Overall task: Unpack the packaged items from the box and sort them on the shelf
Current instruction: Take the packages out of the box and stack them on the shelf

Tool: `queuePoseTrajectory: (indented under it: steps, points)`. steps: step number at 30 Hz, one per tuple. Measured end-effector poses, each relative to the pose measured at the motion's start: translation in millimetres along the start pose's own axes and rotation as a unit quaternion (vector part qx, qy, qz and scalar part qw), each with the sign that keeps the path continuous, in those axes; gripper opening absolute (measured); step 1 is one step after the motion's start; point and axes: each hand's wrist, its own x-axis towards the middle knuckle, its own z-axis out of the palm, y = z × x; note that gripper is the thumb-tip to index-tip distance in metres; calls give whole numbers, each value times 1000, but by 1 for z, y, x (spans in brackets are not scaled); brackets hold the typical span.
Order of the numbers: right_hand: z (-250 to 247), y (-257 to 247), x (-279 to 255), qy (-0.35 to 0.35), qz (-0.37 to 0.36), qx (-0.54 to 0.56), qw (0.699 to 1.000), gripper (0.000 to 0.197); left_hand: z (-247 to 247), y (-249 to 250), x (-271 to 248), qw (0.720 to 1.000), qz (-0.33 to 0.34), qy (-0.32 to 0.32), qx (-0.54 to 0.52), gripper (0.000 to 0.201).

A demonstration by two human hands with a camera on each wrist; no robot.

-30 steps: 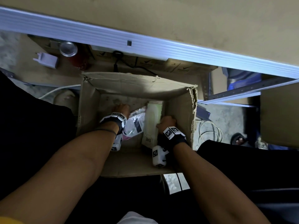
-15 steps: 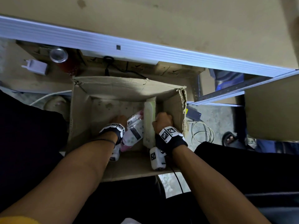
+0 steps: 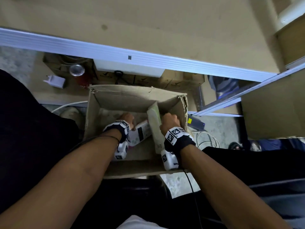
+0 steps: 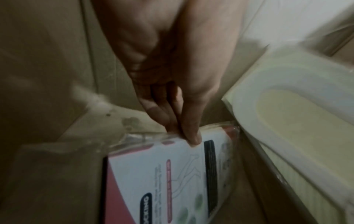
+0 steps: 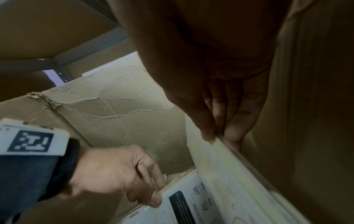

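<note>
Head view: inside cardboard box (image 3: 118, 96), left hand (image 3: 127, 118) pinches white-pink packet (image 3: 140, 133); right hand (image 3: 169, 120) grips upright pale-green pack (image 3: 155, 123).

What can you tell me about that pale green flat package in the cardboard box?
The pale green package is a flat, long rectangular pack, seemingly in clear wrap, with a rounded lighter panel on its face. It stands on edge, tilted, inside the cardboard box near its right wall. The right hand pinches its upper edge, thumb on one face and fingers on the other. The white and pink package lies at its foot.
</note>
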Motion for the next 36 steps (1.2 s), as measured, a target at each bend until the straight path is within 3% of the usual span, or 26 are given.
queuePoseTrajectory:
  steps: [3,7,13,18,21,29,36]
  points:
    - [-11,-3,-8,29,-25,-13,999,28,-27,14,-15,999,41,0,33,18]
    - [-34,-10,-19,57,-57,-22,997,28,-62,23,-40,990,50,51,123,21]
    - [-70,-11,-43,83,-106,-53,989,24,-101,33,-78,972,86,49,211,9]
    - [-100,-11,-73,100,-154,-86,979,29,-115,57,-116,956,91,53,274,14]
    - [-120,-14,-89,123,-178,-87,972,32,-129,73,-139,955,112,59,270,9]
    - [-193,-15,-123,211,-220,-89,948,19,-190,123,-204,939,174,122,269,18]
    - [-257,-7,-150,232,-293,-30,927,11,-257,141,-257,929,208,165,259,16]
